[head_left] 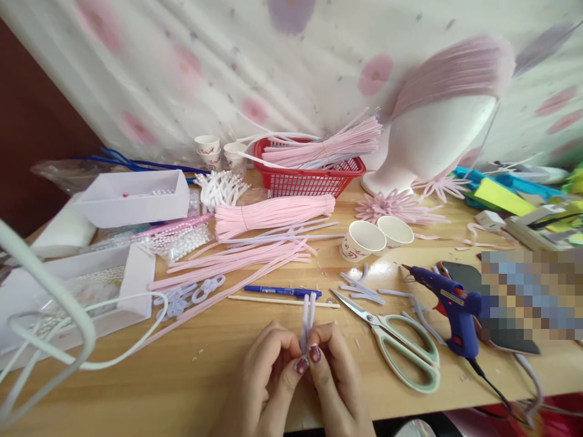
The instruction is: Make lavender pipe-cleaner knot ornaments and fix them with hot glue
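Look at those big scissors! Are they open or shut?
Shut, as far as I can see: the scissors lie on the table with their blades together, making one narrow point.

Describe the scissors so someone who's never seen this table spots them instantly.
Find the white mannequin head at the back right of the table, then come forward to the blue glue gun. The scissors lie just left of it, beyond the person's right hand. Their two pale green loop handles set them apart from the gun and the loose lavender strips nearby.
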Demonstrator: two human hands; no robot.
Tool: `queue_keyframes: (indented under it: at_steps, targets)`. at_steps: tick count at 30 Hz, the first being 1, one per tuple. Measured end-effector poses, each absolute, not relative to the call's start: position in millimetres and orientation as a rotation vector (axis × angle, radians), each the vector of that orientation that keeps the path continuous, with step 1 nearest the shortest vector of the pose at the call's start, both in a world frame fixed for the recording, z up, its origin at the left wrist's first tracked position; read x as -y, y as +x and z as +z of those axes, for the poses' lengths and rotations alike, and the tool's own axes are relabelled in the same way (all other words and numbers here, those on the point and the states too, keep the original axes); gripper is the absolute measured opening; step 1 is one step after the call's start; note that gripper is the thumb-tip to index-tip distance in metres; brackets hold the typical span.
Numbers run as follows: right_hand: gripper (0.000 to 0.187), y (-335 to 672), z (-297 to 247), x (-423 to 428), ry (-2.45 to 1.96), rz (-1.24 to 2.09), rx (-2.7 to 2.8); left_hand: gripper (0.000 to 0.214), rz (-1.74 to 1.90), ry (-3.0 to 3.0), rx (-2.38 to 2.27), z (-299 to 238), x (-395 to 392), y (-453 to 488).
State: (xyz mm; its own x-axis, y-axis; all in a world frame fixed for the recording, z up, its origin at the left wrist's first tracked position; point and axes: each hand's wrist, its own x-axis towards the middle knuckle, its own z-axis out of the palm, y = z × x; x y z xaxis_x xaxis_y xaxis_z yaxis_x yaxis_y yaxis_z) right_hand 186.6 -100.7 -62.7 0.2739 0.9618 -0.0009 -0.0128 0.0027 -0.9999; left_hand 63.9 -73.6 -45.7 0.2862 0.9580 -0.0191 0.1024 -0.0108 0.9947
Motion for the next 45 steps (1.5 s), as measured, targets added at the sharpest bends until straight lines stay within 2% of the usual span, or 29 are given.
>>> queue_keyframes:
  at_steps: [6, 12, 27, 35, 38, 42, 45]
  targets:
    - [0.038, 181.3, -70.1, 102.9, -1.363, 0.894, 1.060, 0.026, 0.759, 1.503, -1.044, -35.9, 65.8, 55.2]
    - [0.037, 176.7, -68.7, 99.3, -1.392, 0.900, 0.956, 0.025, 0.823, 1.552, -1.051, -37.1, 69.7, 61.9]
    - [0.037, 194.0, -58.5, 89.4, -1.054, 1.509, 0.752, 0.024, 0.832, 1.410, -0.938, -46.3, 66.3, 52.1]
    - [0.028, 184.0, -60.1, 96.3, -1.244, 1.034, 0.933, 0.029, 0.824, 1.154, -1.042, -46.3, 70.3, 66.3]
    - [0.027, 187.5, -63.3, 96.4, -1.268, 0.969, 0.960, 0.032, 0.749, 1.022, -0.973, -43.8, 68.6, 65.3]
    - [0.024, 202.9, -72.1, 89.5, -1.216, 0.921, 0.717, 0.037, 0.638, 0.837, -0.824, -42.6, 71.7, 61.5]
    - [0.027, 209.5, -73.8, 88.0, -1.162, 0.978, 0.639, 0.030, 0.783, 0.882, -1.001, -44.5, 74.1, 59.1]
